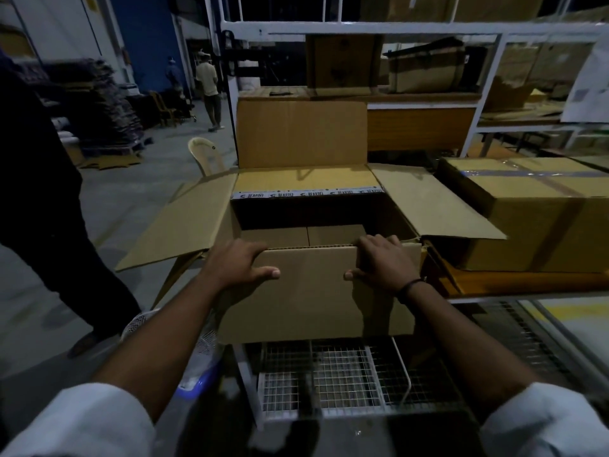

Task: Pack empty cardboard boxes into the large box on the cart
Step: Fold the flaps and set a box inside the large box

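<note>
The large cardboard box stands open on the wire-mesh cart, its flaps spread to the left, right and back. Its near front flap hangs down toward me. My left hand grips the top left of this flap's fold, fingers curled over the edge and thumb on the front face. At the top right of the fold, my right hand grips the same way. Inside the box, low down, lie smaller cardboard boxes side by side.
A sealed taped carton sits on an orange surface to the right. White metal shelving with more cartons rises behind. A person in dark clothes stands close on the left. A plastic chair and another person are further back.
</note>
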